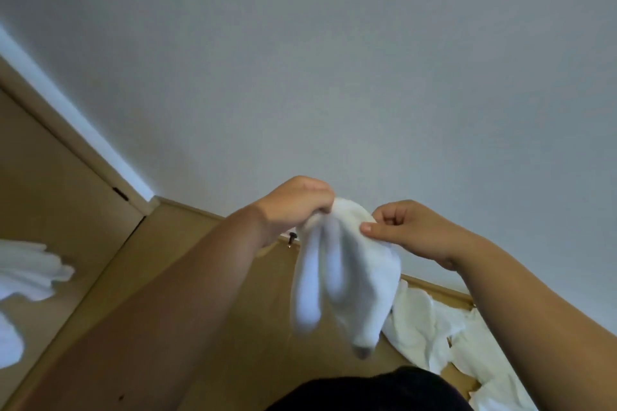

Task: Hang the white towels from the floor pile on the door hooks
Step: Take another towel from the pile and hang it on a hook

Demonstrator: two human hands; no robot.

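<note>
A white towel (347,277) hangs in folds against the tan door (207,277), its top edge held up near the door's upper frame. My left hand (293,207) grips the towel's top left part. My right hand (404,227) pinches its top right edge between thumb and fingers. A small dark hook (292,237) sticks out of the door just below my left wrist, beside the towel. More white towels (434,327) hang on the door at the lower right.
Other white towels (30,270) hang at the left edge on another tan panel (50,177). The pale ceiling (334,60) fills the upper view. A dark garment (367,390) shows at the bottom centre.
</note>
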